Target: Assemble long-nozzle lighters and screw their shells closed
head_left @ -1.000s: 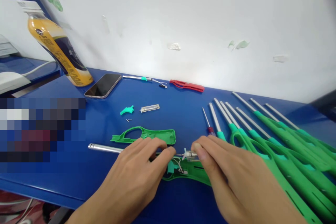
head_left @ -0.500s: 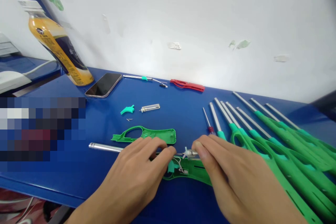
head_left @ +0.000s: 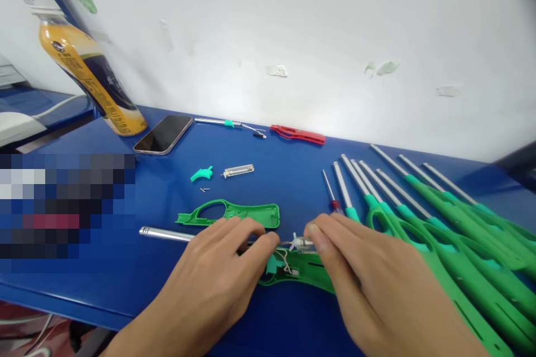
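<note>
An opened long-nosed lighter's green handle half (head_left: 312, 276) lies at the front of the table, with white wires (head_left: 285, 262), a teal trigger (head_left: 273, 265) and its metal barrel (head_left: 167, 234) pointing left. My right hand (head_left: 360, 273) is closed on a clear lighter fuel tank (head_left: 302, 244), thumb and fingers covering most of it. Over the barrel's inner end, my left hand (head_left: 230, 268) is closed in a pinch beside a thin tube at the tank's nozzle; what its fingertips hold is hidden. Behind them lies the other green handle half (head_left: 255, 213).
Several assembled green lighters (head_left: 444, 228) lie on the right, beside a red-handled screwdriver (head_left: 333, 192). Farther back are a spare tank (head_left: 238, 170), teal trigger (head_left: 201, 173), small screws (head_left: 205, 189), red handle half (head_left: 298, 134), spare barrel (head_left: 215, 121), phone (head_left: 164, 135) and bottle (head_left: 94, 72).
Both hands keep nearly the same hold and position. The whole view has shifted very slightly; no thing has plainly moved on the table.
</note>
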A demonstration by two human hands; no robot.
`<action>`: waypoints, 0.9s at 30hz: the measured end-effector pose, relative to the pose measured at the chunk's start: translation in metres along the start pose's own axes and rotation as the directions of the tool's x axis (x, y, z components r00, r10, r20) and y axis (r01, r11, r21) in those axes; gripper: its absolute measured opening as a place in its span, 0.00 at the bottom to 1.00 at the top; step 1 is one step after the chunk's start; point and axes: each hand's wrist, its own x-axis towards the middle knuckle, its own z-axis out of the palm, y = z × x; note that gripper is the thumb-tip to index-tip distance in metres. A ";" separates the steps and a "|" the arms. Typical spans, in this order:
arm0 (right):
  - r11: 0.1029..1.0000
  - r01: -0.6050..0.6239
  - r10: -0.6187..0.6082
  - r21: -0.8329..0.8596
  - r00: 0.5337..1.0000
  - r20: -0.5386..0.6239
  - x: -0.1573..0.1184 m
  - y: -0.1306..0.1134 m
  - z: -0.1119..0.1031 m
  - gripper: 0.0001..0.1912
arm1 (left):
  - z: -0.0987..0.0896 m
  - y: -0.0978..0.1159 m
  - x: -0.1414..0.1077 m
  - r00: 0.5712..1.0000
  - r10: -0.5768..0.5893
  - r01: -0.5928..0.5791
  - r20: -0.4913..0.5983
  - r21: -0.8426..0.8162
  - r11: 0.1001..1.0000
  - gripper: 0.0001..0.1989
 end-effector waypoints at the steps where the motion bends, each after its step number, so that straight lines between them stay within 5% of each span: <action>1: 1.000 0.001 -0.001 0.001 1.000 0.000 0.000 0.000 0.000 0.17 | 0.000 0.000 0.000 1.000 0.000 0.000 0.002 0.002 1.000 0.11; 27: 1.000 -0.005 0.006 -0.016 0.998 0.064 -0.003 0.003 0.002 0.12 | -0.002 0.003 0.002 0.999 -0.022 0.023 0.030 -0.043 0.999 0.08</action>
